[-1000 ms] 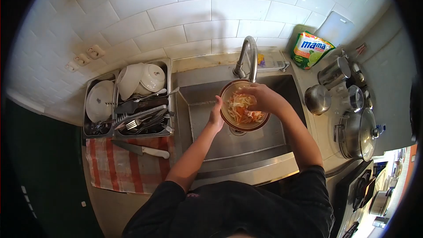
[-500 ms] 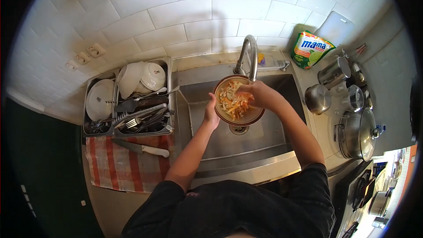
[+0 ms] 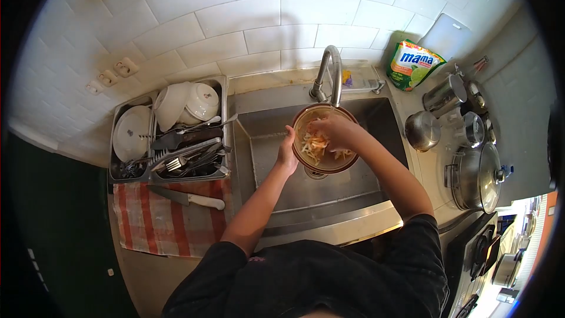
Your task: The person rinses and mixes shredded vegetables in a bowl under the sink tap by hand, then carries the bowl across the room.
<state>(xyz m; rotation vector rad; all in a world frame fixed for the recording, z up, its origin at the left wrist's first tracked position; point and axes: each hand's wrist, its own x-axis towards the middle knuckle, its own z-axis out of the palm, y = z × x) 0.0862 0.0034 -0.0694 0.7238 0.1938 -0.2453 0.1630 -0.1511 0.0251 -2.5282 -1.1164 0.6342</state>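
Observation:
My left hand (image 3: pixel 287 154) grips the left side of a brown-rimmed bowl (image 3: pixel 301 119), its thumb up at the rim. The bowl is held above the sink, just below the tap (image 3: pixel 335 70). Inside it lie shredded orange and pale vegetables (image 3: pixel 313 144), with some water that looks clear. My right hand (image 3: pixel 336 132) reaches into the bowl from the right, its fingers curled into the shreds. The fingertips are partly hidden by the hand and the vegetables.
Around the bowl is the steel sink (image 3: pixel 276 191). To the left stand a dish rack (image 3: pixel 222 91) with bowls, plates and cutlery, and a knife (image 3: pixel 187 197) on a striped cloth (image 3: pixel 159 224). On the right are a green detergent pouch (image 3: pixel 412 68), a small pot (image 3: pixel 422 132) and a lidded pot (image 3: pixel 477 176).
My right hand has moved down and deeper into the bowl, closing in on the shreds, which have shifted. The bowl has moved slightly right and down, my left hand still on it.

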